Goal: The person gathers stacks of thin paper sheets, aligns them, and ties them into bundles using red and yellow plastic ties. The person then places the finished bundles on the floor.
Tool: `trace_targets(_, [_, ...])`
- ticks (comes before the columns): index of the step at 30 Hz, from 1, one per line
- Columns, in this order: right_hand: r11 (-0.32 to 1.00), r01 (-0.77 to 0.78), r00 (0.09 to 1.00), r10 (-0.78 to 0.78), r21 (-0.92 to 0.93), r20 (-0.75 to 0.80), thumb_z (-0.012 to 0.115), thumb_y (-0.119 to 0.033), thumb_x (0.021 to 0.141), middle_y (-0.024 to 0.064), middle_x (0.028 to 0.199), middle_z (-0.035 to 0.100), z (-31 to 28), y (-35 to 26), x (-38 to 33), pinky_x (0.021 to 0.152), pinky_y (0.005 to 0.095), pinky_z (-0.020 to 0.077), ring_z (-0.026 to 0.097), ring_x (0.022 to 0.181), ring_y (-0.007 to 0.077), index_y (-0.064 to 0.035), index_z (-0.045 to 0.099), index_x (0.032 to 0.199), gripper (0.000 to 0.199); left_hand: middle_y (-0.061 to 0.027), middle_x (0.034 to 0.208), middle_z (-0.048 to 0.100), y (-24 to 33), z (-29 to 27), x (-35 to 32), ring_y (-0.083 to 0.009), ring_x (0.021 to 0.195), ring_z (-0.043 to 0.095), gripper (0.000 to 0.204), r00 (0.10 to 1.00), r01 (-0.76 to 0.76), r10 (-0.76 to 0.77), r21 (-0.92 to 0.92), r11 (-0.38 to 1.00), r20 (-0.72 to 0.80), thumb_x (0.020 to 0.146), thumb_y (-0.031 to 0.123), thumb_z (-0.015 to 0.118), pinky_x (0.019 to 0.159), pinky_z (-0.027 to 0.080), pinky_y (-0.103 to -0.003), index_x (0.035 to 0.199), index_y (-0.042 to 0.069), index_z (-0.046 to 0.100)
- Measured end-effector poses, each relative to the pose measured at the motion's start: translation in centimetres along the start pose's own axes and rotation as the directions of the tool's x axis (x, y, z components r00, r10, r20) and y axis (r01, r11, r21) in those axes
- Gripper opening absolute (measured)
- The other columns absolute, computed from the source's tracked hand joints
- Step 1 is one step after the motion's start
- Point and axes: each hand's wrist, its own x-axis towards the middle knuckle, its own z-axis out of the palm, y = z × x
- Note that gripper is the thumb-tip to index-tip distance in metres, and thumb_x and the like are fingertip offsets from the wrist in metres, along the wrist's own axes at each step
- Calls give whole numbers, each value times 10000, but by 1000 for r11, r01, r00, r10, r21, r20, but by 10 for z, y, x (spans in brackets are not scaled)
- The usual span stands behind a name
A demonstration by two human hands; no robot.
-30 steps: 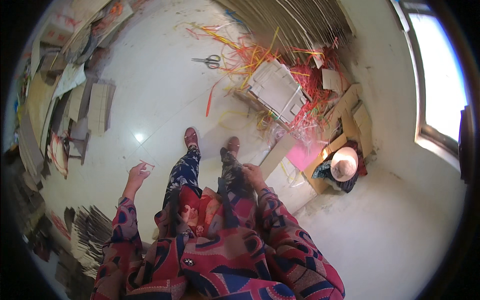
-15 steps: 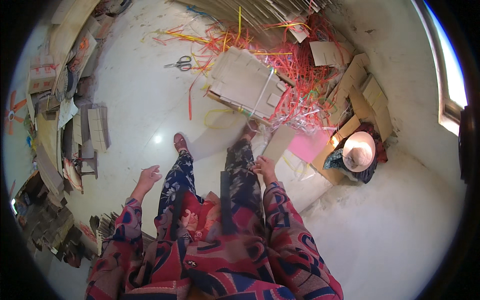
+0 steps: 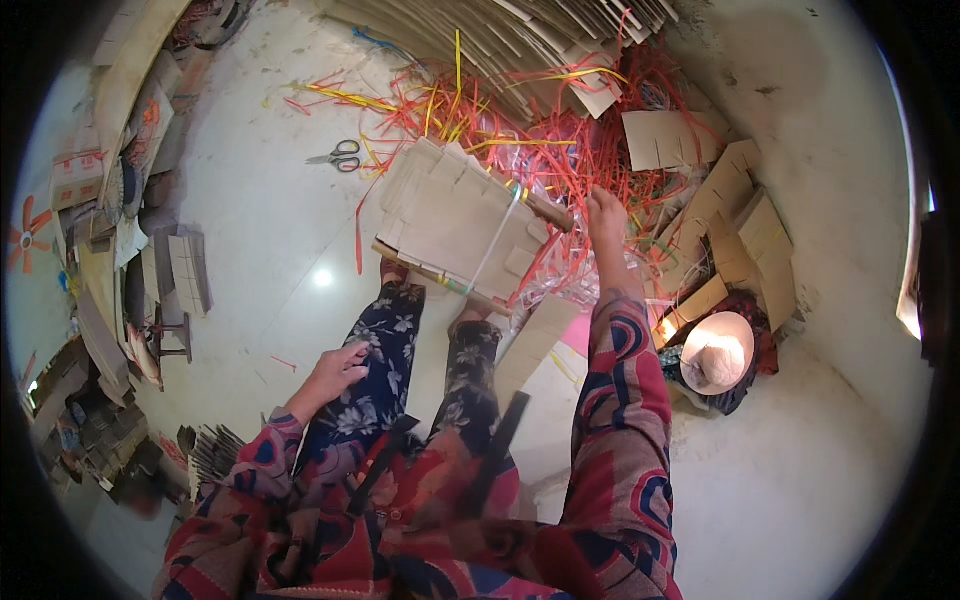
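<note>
My right hand [image 3: 604, 215] reaches forward to the right edge of a tied bundle of flat cardboard pieces [image 3: 450, 220]. It sits beside the end of a brown stick [image 3: 548, 211] that lies under the bundle's white strap. Whether its fingers grip anything is not visible. My left hand [image 3: 335, 370] hangs by my left thigh against the flowered trouser leg, fingers loosely bent, with nothing in it. The bundle lies on the floor just in front of my feet.
A tangle of red, orange and yellow straps [image 3: 560, 135] spreads behind the bundle, with scissors [image 3: 338, 157] to its left. Stacked cardboard [image 3: 520, 30] lines the far side, loose pieces [image 3: 740, 225] lie at right. A person in a pale hat [image 3: 716, 352] sits low at right. Piles of cardboard [image 3: 185, 270] crowd the left.
The view has moved closer to the bundle. My right arm has stretched forward from my thigh to the bundle's right edge, and my left hand has dropped in against my leg.
</note>
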Motion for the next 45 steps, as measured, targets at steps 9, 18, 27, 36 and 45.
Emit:
trace_targets(9, [998, -41, 973, 51, -48, 226, 726, -326, 691, 259, 1344, 320, 102, -40, 131, 945, 393, 406, 470, 1141, 357, -181, 558, 1201, 556, -76, 1071, 572, -28, -64, 5, -125, 889, 555, 458, 987, 137, -131, 67, 988, -94, 814, 55, 603, 792, 471, -269, 1251, 20, 473])
trace_targets(18, [99, -313, 884, 394, 944, 252, 586, -5, 802, 133, 891, 607, 45, -62, 66, 606, 310, 509, 593, 714, 209, 66, 581, 1004, 214, -88, 1056, 584, -31, -71, -2, -144, 916, 557, 459, 974, 196, -192, 18, 980, -122, 808, 73, 608, 805, 467, -281, 1243, 8, 477])
trace_targets(27, [-269, -135, 899, 370, 954, 232, 562, -17, 831, 7, 771, 461, -208, -120, -91, 620, 255, 401, 439, 663, 117, -50, 508, 955, 140, -100, 1069, 588, 63, -53, 8, -157, 945, 561, 490, 996, -89, 89, 15, 996, -6, 796, 60, 593, 853, 453, -288, 1262, 5, 453])
trace_targets(36, [-315, -66, 954, 257, 947, 152, 585, -177, 858, 10, 768, 492, -234, -195, -167, 615, 271, 411, 454, 656, 121, -114, 508, 893, 106, -126, 1187, 540, 182, 28, -15, -193, 1062, 538, 539, 874, -140, 244, -263, 955, 421, 782, 61, 609, 923, 417, -302, 1284, -2, 426])
trace_targets(45, [-438, -451, 815, 153, 778, 559, 548, -141, 874, 71, 781, 568, -156, -239, -244, 787, 398, 479, 585, 828, 245, -58, 512, 889, 91, -75, 701, 564, 237, 66, -50, -209, 754, 600, 281, 905, -73, 409, -902, 425, 119, 877, 302, 557, 748, 486, -349, 929, 27, 521])
